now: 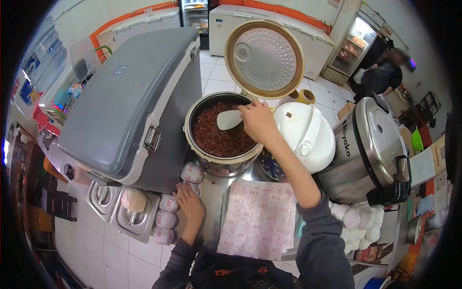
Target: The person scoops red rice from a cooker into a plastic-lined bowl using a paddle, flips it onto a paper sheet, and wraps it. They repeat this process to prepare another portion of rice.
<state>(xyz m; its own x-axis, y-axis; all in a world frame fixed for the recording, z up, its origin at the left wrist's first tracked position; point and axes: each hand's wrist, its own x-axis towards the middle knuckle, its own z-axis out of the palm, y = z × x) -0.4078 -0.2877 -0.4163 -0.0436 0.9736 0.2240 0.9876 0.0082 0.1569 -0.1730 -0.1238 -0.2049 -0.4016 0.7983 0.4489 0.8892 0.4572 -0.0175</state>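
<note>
In my right hand (256, 121) is a white rice paddle (229, 120), its blade over the dark reddish-brown rice (216, 129) in the open rice cooker (222, 163). The cooker's round lid (267, 57) stands raised behind it. My left hand (189, 204) lies with fingers spread against a row of paper-wrapped rice packs (167, 219), beside another wrapped pack (192, 172). It grips nothing that I can see. Between my arms lies a stack of printed wrapping paper (257, 219) on the metal counter.
A large grey cooler box (130, 96) stands at left, with steel lidded containers (137, 219) in front. To the right are a white-lidded cooker (315, 127), a steel Miyako cooker (361, 154) and several white bundles (358, 224). A person (382, 74) is at the far right.
</note>
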